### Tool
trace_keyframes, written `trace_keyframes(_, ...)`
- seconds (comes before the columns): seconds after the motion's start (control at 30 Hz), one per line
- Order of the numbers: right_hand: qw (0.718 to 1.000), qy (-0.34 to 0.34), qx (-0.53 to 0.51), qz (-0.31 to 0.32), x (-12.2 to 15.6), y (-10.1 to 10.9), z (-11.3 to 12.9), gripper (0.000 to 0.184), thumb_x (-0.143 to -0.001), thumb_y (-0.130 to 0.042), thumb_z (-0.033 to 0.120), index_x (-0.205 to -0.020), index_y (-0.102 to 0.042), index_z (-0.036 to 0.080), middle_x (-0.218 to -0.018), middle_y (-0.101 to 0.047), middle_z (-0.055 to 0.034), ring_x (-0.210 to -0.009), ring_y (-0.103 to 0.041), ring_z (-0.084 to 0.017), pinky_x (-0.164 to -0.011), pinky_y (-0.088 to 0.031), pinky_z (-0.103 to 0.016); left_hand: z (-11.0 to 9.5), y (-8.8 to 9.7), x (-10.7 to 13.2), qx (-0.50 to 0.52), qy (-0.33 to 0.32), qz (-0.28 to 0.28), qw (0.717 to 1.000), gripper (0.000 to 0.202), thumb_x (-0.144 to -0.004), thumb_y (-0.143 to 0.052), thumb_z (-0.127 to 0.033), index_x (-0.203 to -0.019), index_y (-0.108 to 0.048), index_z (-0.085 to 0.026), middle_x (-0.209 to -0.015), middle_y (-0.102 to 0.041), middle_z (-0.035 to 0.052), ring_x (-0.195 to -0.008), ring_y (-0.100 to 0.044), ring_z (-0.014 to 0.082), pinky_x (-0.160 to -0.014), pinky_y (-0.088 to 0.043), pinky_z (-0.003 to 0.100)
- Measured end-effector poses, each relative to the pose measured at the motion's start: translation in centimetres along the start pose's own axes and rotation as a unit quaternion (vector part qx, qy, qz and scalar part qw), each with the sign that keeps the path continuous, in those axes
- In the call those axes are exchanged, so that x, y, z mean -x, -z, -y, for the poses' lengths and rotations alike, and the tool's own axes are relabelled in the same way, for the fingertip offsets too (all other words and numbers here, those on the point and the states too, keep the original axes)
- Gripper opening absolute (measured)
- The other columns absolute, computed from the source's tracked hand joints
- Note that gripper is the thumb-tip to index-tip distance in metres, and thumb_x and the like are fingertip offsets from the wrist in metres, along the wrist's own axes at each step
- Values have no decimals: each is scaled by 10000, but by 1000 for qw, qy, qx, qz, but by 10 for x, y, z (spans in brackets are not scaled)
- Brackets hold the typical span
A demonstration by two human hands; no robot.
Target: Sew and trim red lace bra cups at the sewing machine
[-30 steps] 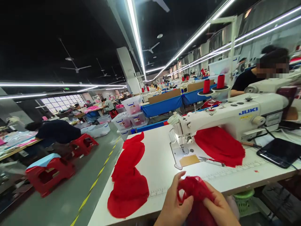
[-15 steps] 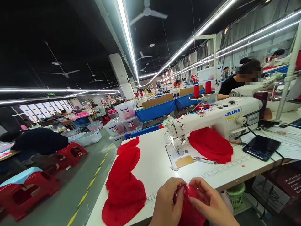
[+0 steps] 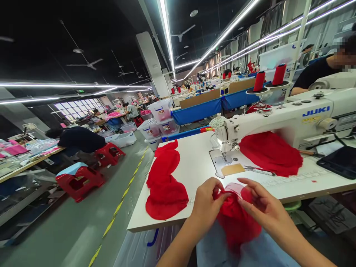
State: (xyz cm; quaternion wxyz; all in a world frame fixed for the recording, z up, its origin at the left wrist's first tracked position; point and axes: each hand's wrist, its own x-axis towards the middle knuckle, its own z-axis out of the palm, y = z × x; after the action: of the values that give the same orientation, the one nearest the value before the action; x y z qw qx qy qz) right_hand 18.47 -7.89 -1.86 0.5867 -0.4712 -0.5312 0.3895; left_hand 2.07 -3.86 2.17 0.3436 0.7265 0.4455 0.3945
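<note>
My left hand (image 3: 210, 200) pinches a gathered piece of sheer red fabric (image 3: 239, 226) between thumb and fingers, in front of the table edge. At the right side of this piece is my right hand (image 3: 263, 209), its thumb and index fingertip apart and the thin cloth between thumb and other fingers. The fabric's lower part hangs over light blue cloth at my lap. Beyond my hands stands a white JUKI sewing machine (image 3: 267, 118). Another red fabric piece (image 3: 269, 154) lies under its arm, and thread snips (image 3: 258, 170) rest by the needle plate.
More red fabric pieces (image 3: 167, 198) lie along the table's left side. A dark phone-like device (image 3: 340, 161) is on the right. Red thread cones (image 3: 279, 74) stand behind the machine. Clear plastic boxes (image 3: 160, 111) are stacked beyond the table; red stools (image 3: 79, 181) stand left across the aisle.
The view has swung, and the table and machine sit higher in it. My hands still have the red fabric; the right thumb and index finger have spread apart, and more sheer cloth shows between the hands.
</note>
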Motion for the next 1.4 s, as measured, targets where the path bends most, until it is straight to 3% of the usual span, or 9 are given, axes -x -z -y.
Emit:
trace_keyframes(0.23, 988, 146, 57, -14, -13, 5, 12, 244, -869, -598, 378, -698, -501, 234, -719, -519, -6, -671, -513, -161, -584, -459, -241, 5, 3, -1, -21, -37, 8, 999, 75, -761, -594, -148, -813, -602, -202, -623, -452, -59, -581, -398, 107, -574, -318, 240)
trace_keyframes(0.4, 998, 57, -15, 20, -21, -4, 13, 319, -815, -630, 490, -681, -506, 229, -730, -601, -24, -652, -582, -169, -575, -514, -253, 9, 9, -7, 0, -48, 40, 998, 176, -842, -571, -223, -954, -706, -209, -855, -686, 33, -713, -559, 149, -680, -421, 264)
trace_keyframes(0.6, 1000, 27, -5, 8, -31, -8, -3, 261, -815, -610, 473, -736, -549, 232, -702, -609, -12, -614, -584, -166, -547, -516, -255, 14, 9, -20, 98, 52, 83, 990, 190, -802, -628, -356, -767, -673, -175, -756, -618, 21, -747, -544, 156, -716, -419, 271)
trace_keyframes(0.77, 999, 13, 19, 37, -43, -4, -11, 193, -832, -576, 410, -774, -576, 226, -687, -603, -4, -582, -584, -166, -518, -507, -261, 18, 11, -30, 194, 176, 166, 951, 458, -789, -579, -610, -691, -576, -163, -544, -406, -64, -503, -356, 79, -509, -310, 227)
trace_keyframes(0.93, 996, 33, 62, 63, -58, 5, -25, 114, -845, -577, 336, -792, -603, 239, -681, -632, 6, -588, -606, -168, -539, -499, -261, 21, 1, -45, 221, 213, 157, 939, 354, -611, -810, -395, -806, -653, -146, -707, -607, -1, -635, -531, 118, -640, -418, 255)
trace_keyframes(1.03, 977, 149, 140, 59, -64, 13, -38, 86, -888, -528, 224, -924, -594, 265, -792, -679, 3, -666, -644, -161, -603, -520, -256, 27, -6, -53, 98, 150, 112, 977, 113, -709, -713, -254, -737, -646, -168, -644, -565, -25, -565, -449, 91, -569, -369, 233)
trace_keyframes(1.13, 935, 281, 202, 80, -65, 19, -48, 295, -900, -490, 115, -1132, -557, 283, -943, -692, -29, -814, -669, -180, -715, -552, -281, 40, -12, -54, -18, -16, 52, 998, 77, -766, -610, -123, -727, -607, -189, -733, -593, -4, -648, -507, 110, -606, -415, 229)
trace_keyframes(1.27, 941, 280, 162, 101, -57, 24, -55, 307, -931, -464, 99, -1161, -576, 270, -994, -657, -48, -880, -651, -182, -754, -561, -273, 60, -21, -48, -75, -214, -43, 973, 148, -820, -554, -82, -746, -515, -204, -756, -575, 6, -664, -550, 117, -556, -459, 212)
trace_keyframes(1.4, 935, 309, 135, 110, -49, 26, -57, 300, -935, -451, 65, -1135, -584, 244, -1002, -637, -56, -895, -630, -179, -757, -555, -265, 68, -27, -42, -78, -245, -77, 963, 156, -838, -579, -88, -797, -496, -214, -755, -565, -11, -654, -555, 105, -558, -484, 201)
